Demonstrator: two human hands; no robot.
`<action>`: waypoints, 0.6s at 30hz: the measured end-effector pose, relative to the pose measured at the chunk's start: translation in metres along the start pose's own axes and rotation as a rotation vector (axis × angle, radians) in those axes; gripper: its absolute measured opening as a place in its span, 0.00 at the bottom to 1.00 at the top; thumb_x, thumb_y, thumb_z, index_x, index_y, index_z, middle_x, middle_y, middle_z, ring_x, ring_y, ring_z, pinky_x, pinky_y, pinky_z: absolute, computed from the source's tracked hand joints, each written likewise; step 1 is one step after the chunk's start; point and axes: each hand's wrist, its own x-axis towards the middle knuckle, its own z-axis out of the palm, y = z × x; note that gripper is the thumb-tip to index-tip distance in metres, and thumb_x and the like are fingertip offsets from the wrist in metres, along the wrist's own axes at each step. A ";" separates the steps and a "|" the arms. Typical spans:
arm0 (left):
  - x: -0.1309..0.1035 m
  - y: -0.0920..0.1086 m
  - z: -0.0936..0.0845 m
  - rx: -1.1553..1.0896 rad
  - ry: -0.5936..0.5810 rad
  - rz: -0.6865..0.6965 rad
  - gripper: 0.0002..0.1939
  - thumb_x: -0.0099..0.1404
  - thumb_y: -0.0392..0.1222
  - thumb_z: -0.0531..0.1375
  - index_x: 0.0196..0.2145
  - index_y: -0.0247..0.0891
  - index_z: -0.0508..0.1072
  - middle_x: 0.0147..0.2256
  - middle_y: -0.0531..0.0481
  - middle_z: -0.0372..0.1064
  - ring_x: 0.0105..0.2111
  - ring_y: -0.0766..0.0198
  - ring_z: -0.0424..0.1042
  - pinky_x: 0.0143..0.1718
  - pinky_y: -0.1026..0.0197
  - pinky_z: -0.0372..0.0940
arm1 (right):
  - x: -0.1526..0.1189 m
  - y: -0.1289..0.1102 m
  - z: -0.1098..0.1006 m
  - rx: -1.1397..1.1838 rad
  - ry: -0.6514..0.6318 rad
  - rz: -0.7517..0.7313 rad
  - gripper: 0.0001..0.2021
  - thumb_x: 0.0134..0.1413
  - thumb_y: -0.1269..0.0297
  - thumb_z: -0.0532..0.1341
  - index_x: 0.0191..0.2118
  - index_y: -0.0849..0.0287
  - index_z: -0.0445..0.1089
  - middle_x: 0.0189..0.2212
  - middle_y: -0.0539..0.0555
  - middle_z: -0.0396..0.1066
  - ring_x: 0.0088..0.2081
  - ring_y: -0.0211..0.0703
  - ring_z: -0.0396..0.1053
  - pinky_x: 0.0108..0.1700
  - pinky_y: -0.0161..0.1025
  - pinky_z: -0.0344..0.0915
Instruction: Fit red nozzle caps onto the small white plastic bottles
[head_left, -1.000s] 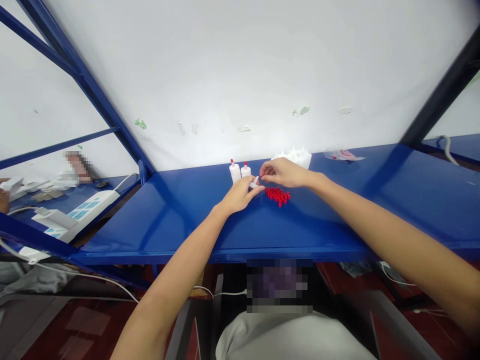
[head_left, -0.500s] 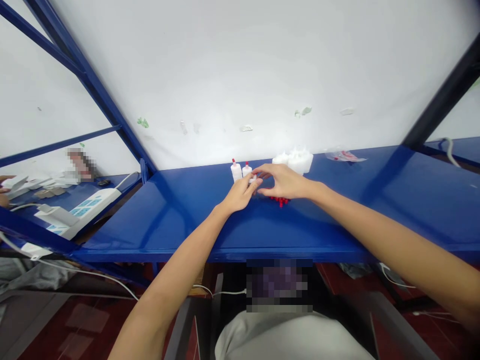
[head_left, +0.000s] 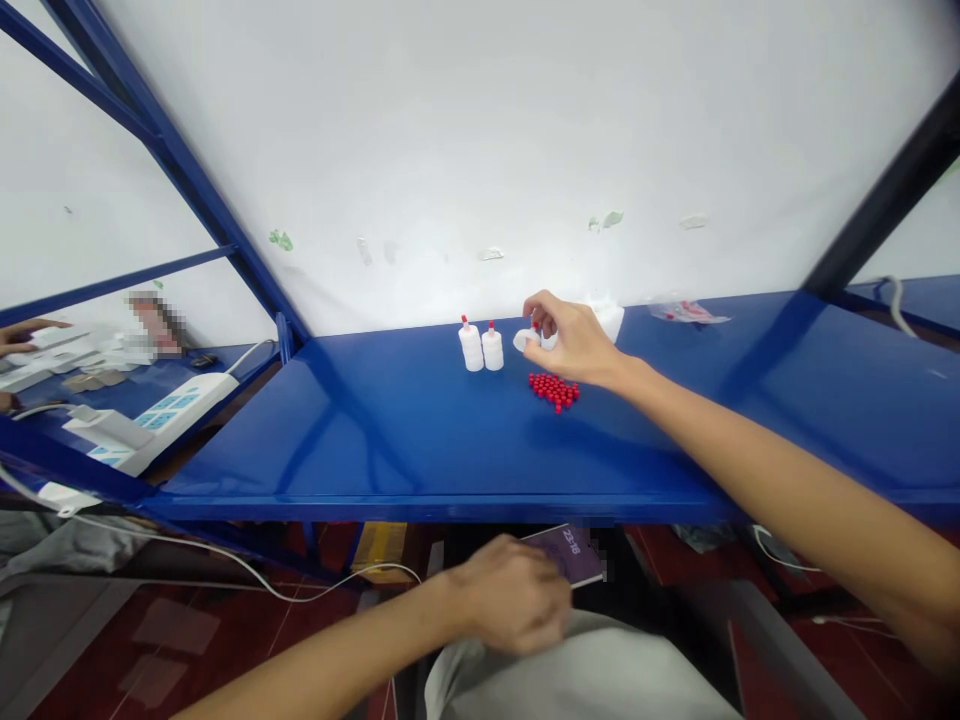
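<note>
My right hand (head_left: 566, 335) is above the blue table, its thumb and fingers closed around a small white plastic bottle (head_left: 524, 341). The bottle is tilted, and a red tip shows between the fingers. Just below that hand lies a patch of small red caps (head_left: 553, 390). To its left, two white bottles with red tips (head_left: 471, 346) stand upright side by side. My left hand (head_left: 517, 595) is down over my lap beside a phone (head_left: 574, 556). It is smeared by motion, and its fingers are hard to make out.
More white bottles (head_left: 611, 322) stand partly hidden behind my right hand. A clear plastic bag (head_left: 688, 312) with red bits lies farther right. On the left shelf are a power strip (head_left: 169, 415), a cable and white boxes, with another person's hand (head_left: 30, 332) there.
My left hand has let go of the bottle and dropped from the table to my lap. My right hand keeps the bottle, now tilted, and the red caps have come into fuller view.
</note>
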 end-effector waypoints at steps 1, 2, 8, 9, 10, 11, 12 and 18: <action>-0.005 -0.010 0.014 -0.043 0.012 -0.167 0.15 0.68 0.46 0.49 0.40 0.42 0.74 0.37 0.43 0.74 0.36 0.54 0.71 0.38 0.53 0.64 | 0.002 0.001 0.000 0.012 0.008 0.008 0.15 0.50 0.64 0.57 0.46 0.56 0.62 0.34 0.54 0.69 0.33 0.43 0.64 0.38 0.42 0.61; -0.009 -0.023 0.023 -0.106 0.038 -0.329 0.17 0.69 0.47 0.48 0.46 0.41 0.72 0.41 0.43 0.74 0.39 0.53 0.71 0.42 0.53 0.64 | 0.004 0.002 0.001 0.028 0.021 0.009 0.15 0.51 0.64 0.57 0.46 0.56 0.62 0.34 0.54 0.69 0.33 0.43 0.64 0.39 0.42 0.61; -0.016 -0.086 0.045 -0.464 -0.235 -0.458 0.26 0.65 0.63 0.54 0.51 0.43 0.72 0.49 0.46 0.72 0.48 0.52 0.70 0.47 0.55 0.62 | 0.011 0.007 0.001 0.091 0.115 0.009 0.10 0.55 0.62 0.56 0.43 0.56 0.62 0.35 0.55 0.70 0.36 0.45 0.67 0.42 0.44 0.64; -0.016 -0.089 0.050 -0.474 -0.220 -0.449 0.26 0.64 0.63 0.56 0.50 0.42 0.72 0.47 0.47 0.72 0.47 0.53 0.70 0.46 0.56 0.62 | 0.011 0.008 0.001 0.091 0.117 0.010 0.10 0.55 0.62 0.56 0.43 0.56 0.63 0.35 0.55 0.70 0.37 0.45 0.67 0.42 0.44 0.64; -0.017 -0.090 0.055 -0.473 -0.203 -0.447 0.25 0.63 0.61 0.59 0.49 0.42 0.72 0.45 0.47 0.72 0.46 0.54 0.70 0.46 0.56 0.61 | 0.012 0.008 0.000 0.090 0.117 0.010 0.09 0.55 0.63 0.56 0.43 0.57 0.63 0.35 0.55 0.70 0.37 0.45 0.67 0.42 0.44 0.64; -0.018 -0.090 0.060 -0.469 -0.190 -0.450 0.24 0.60 0.59 0.62 0.48 0.42 0.72 0.45 0.48 0.72 0.46 0.54 0.70 0.47 0.56 0.61 | 0.014 0.007 0.000 0.087 0.115 0.009 0.09 0.55 0.63 0.56 0.43 0.57 0.63 0.35 0.55 0.70 0.36 0.44 0.67 0.42 0.44 0.64; -0.019 -0.089 0.064 -0.460 -0.176 -0.452 0.24 0.58 0.57 0.64 0.48 0.43 0.72 0.46 0.49 0.71 0.48 0.54 0.68 0.49 0.55 0.60 | 0.017 0.007 -0.001 0.083 0.110 0.008 0.10 0.55 0.64 0.56 0.43 0.57 0.63 0.36 0.55 0.70 0.36 0.44 0.66 0.42 0.44 0.64; -0.022 -0.087 0.080 -0.690 -0.166 -0.462 0.30 0.50 0.55 0.71 0.46 0.41 0.68 0.39 0.53 0.69 0.39 0.62 0.66 0.39 0.62 0.60 | 0.050 0.007 -0.003 0.054 0.050 -0.041 0.13 0.54 0.68 0.56 0.46 0.56 0.64 0.44 0.57 0.68 0.37 0.45 0.66 0.44 0.45 0.63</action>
